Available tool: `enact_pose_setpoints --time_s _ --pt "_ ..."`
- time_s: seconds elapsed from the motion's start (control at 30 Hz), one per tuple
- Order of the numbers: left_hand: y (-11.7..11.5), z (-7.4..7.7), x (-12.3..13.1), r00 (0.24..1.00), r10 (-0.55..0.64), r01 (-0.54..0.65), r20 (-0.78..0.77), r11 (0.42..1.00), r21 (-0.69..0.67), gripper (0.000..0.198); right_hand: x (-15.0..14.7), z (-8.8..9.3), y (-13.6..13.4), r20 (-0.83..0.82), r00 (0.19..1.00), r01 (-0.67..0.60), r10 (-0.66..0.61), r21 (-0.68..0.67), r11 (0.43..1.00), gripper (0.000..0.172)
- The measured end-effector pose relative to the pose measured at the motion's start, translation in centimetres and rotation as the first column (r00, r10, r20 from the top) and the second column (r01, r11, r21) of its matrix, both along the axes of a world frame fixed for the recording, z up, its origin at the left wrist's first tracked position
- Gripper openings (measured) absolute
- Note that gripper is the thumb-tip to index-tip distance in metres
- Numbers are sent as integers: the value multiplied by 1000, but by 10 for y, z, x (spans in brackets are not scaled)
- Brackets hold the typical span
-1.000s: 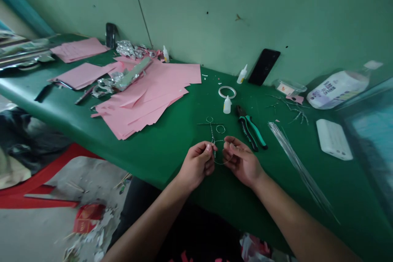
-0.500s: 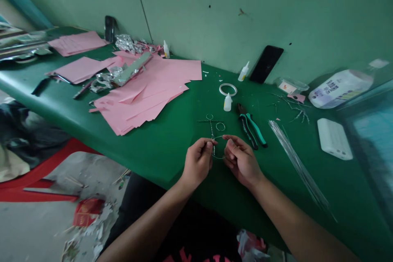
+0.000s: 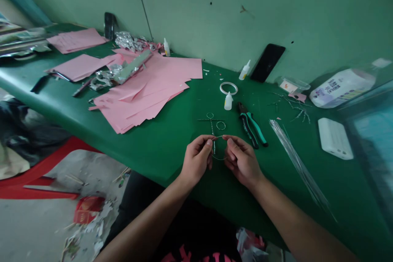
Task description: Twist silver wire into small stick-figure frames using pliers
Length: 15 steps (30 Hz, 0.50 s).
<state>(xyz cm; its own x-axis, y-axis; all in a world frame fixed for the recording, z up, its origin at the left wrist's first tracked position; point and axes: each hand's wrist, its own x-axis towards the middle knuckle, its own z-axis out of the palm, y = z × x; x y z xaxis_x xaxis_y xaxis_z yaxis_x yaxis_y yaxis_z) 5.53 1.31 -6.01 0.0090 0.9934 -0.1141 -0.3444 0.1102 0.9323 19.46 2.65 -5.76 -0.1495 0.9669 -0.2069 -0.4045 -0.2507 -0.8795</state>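
Between my two hands is a thin wire (image 3: 219, 159) bent into a loop, its upper part looking twisted. My left hand (image 3: 197, 157) pinches it on the left side with thumb and forefinger. On the right side my right hand (image 3: 242, 159) pinches it the same way, fingers curled. Just beyond my fingertips, a twisted-wire figure (image 3: 211, 125) with a round top and crossbar lies on the green table, its lower end partly behind my left fingers. Beside it lies a small wire ring (image 3: 220, 125).
Pliers (image 3: 251, 125) and a bundle of straight wires (image 3: 297, 168) lie to the right, near a white box-shaped device (image 3: 334, 138). Small glue bottles (image 3: 228, 101) and a white ring (image 3: 229, 88) sit farther back. Pink paper sheets (image 3: 147, 94) spread across the left. A phone (image 3: 267, 62) leans on the wall.
My fingertips have come slightly closer together along the upper part of the wire loop. The view has shifted a little; the things on the table stay in place.
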Motion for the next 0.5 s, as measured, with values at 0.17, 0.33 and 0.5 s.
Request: enact_pose_setpoints --time_s 0.17,0.33,0.5 --pt "-4 5 0 952 82 -47 -297 991 123 22 -1 -4 -4 116 993 22 -31 78 997 21" --pt "-5 4 0 899 153 -60 -411 971 230 18 1 -6 -7 242 968 26 -71 183 983 22" --pt "-6 4 1 947 86 -37 -309 986 162 21 2 -2 -8 377 918 15 -119 266 964 21"
